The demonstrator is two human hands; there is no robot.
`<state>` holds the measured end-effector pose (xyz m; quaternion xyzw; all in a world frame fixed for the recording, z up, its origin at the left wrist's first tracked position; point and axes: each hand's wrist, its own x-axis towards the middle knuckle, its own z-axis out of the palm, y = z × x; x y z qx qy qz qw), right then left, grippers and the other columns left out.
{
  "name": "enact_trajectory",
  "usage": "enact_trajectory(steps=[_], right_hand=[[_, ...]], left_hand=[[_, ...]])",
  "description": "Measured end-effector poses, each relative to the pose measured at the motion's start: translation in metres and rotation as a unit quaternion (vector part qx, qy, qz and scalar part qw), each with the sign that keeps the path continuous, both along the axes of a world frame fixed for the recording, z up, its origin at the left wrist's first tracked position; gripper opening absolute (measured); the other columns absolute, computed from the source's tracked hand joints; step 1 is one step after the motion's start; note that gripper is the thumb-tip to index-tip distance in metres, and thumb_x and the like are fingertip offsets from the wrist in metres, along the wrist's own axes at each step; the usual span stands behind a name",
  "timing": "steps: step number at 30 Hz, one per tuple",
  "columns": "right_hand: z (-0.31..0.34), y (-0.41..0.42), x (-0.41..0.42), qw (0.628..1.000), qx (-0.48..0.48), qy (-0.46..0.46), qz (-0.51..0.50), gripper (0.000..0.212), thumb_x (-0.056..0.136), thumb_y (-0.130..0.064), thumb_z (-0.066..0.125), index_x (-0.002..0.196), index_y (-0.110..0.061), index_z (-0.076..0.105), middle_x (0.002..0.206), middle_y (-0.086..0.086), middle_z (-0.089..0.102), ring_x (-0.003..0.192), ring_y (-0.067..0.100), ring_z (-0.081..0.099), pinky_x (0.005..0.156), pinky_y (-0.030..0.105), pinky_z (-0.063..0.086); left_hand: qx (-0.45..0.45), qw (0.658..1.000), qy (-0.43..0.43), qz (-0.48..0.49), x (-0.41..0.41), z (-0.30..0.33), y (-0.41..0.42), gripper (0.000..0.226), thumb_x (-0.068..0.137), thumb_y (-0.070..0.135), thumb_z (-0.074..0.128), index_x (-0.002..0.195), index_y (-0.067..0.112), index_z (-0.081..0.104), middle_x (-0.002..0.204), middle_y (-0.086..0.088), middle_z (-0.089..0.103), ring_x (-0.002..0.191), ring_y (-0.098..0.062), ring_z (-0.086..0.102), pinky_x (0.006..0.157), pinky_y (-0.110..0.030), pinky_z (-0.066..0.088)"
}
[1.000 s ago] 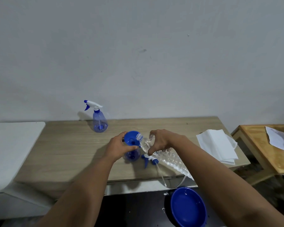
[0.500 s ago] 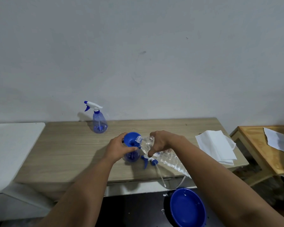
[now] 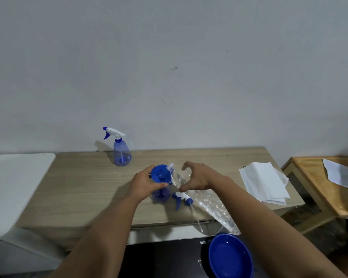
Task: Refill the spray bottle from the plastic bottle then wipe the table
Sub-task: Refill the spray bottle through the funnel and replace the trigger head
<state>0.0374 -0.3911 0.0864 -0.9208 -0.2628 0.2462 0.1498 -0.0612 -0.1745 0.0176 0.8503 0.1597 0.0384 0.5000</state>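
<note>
Here, left hand wraps a blue funnel, thumb and fingers closed on its rim, funnel seated on top of the open spray bottle standing on the wooden table. Right hand is just right of the funnel, thumb and index curved in a wide C around the upper part of the clear plastic bottle; whether the fingers actually press it I cannot tell. Plastic bottle is tilted, mouth up against the funnel rim, body running down-right under the right forearm past the table's front edge. Detached spray head lies on the table just right of the spray bottle, dip tube pointing toward the front edge. Second spray bottle, trigger on, stands upright at the back near the wall, well apart from the hands. Folded white cloth lies at the table's right end. Blue basin sits below the front edge.
</note>
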Motion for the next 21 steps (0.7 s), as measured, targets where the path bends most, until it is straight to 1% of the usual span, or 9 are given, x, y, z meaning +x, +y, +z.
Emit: enact_trajectory(steps=[3, 5, 7, 9, 11, 15, 17, 18, 21], right_hand=[[-0.006, -0.007, 0.002, 0.993, 0.107, -0.017, -0.042, 0.073, 0.066, -0.052, 0.087, 0.126, -0.036, 0.050, 0.081, 0.002, 0.073, 0.084, 0.022, 0.069, 0.084, 0.041, 0.058], [-0.006, -0.012, 0.007, 0.981, 0.178, -0.031, -0.075, 0.072, 0.065, -0.053, 0.089, 0.125, -0.039, 0.051, 0.085, 0.000, 0.072, 0.084, 0.018, 0.069, 0.085, 0.038, 0.058], [-0.003, -0.016, 0.014, 0.963, 0.243, -0.048, -0.105, 0.074, 0.064, -0.054, 0.092, 0.126, -0.041, 0.053, 0.091, -0.002, 0.070, 0.087, 0.014, 0.069, 0.086, 0.036, 0.059], [0.002, -0.019, 0.023, 0.941, 0.305, -0.057, -0.135, 0.074, 0.066, -0.051, 0.094, 0.127, -0.042, 0.054, 0.096, -0.001, 0.068, 0.089, 0.015, 0.071, 0.087, 0.034, 0.059], [0.009, -0.018, 0.034, 0.920, 0.351, -0.063, -0.161, 0.075, 0.068, -0.047, 0.095, 0.130, -0.041, 0.053, 0.101, -0.001, 0.067, 0.090, 0.015, 0.071, 0.087, 0.033, 0.059], [0.017, -0.008, 0.059, 0.897, 0.389, -0.075, -0.197, 0.078, 0.070, -0.042, 0.096, 0.132, -0.036, 0.049, 0.107, -0.004, 0.067, 0.095, 0.011, 0.070, 0.086, 0.032, 0.057], [0.013, -0.002, 0.070, 0.889, 0.396, -0.079, -0.216, 0.079, 0.070, -0.041, 0.095, 0.131, -0.035, 0.046, 0.108, -0.005, 0.067, 0.099, 0.012, 0.069, 0.087, 0.032, 0.056], [0.009, 0.000, 0.074, 0.886, 0.397, -0.080, -0.226, 0.080, 0.070, -0.042, 0.095, 0.133, -0.035, 0.045, 0.111, -0.005, 0.067, 0.102, 0.014, 0.068, 0.087, 0.032, 0.054], [-0.005, 0.008, 0.084, 0.879, 0.398, -0.082, -0.250, 0.084, 0.071, -0.040, 0.095, 0.136, -0.031, 0.042, 0.119, 0.000, 0.064, 0.109, 0.020, 0.064, 0.091, 0.035, 0.053]], left_hand=[[-0.003, 1.000, 0.000, 0.000, 0.001, -0.003, 0.001, 0.065, 0.054, 0.048, 0.093, 0.110, 0.050, 0.062, 0.106, 0.026, 0.070, 0.108, -0.004, 0.064, 0.098, -0.036, 0.054], [-0.003, 1.000, 0.003, 0.000, 0.002, -0.004, 0.001, 0.069, 0.052, 0.051, 0.092, 0.115, 0.047, 0.062, 0.108, 0.023, 0.071, 0.108, -0.003, 0.064, 0.097, -0.038, 0.055], [0.003, 1.000, 0.007, 0.004, 0.002, -0.003, 0.001, 0.069, 0.054, 0.048, 0.093, 0.115, 0.045, 0.062, 0.108, 0.022, 0.070, 0.108, -0.004, 0.064, 0.098, -0.038, 0.054], [0.009, 1.000, 0.006, 0.009, 0.003, -0.003, 0.000, 0.065, 0.057, 0.043, 0.095, 0.111, 0.048, 0.059, 0.106, 0.023, 0.068, 0.109, -0.007, 0.063, 0.099, -0.036, 0.053], [0.010, 1.000, 0.005, 0.009, 0.004, -0.002, -0.001, 0.066, 0.058, 0.041, 0.095, 0.113, 0.047, 0.058, 0.109, 0.019, 0.069, 0.110, -0.009, 0.063, 0.098, -0.035, 0.053], [0.000, 1.000, 0.012, 0.015, 0.005, -0.004, -0.001, 0.079, 0.056, 0.045, 0.095, 0.126, 0.039, 0.060, 0.115, 0.016, 0.070, 0.113, -0.008, 0.063, 0.099, -0.035, 0.053], [0.003, 1.000, 0.012, 0.019, 0.006, -0.006, -0.001, 0.080, 0.057, 0.044, 0.095, 0.128, 0.036, 0.060, 0.116, 0.015, 0.070, 0.113, -0.009, 0.063, 0.100, -0.035, 0.053], [0.006, 1.000, 0.011, 0.020, 0.005, -0.006, -0.002, 0.077, 0.058, 0.042, 0.095, 0.126, 0.038, 0.059, 0.115, 0.016, 0.069, 0.112, -0.008, 0.063, 0.100, -0.034, 0.053], [0.003, 1.000, 0.012, 0.021, 0.005, -0.005, -0.003, 0.069, 0.060, 0.039, 0.095, 0.113, 0.053, 0.054, 0.110, 0.021, 0.068, 0.111, -0.006, 0.063, 0.099, -0.032, 0.053]])
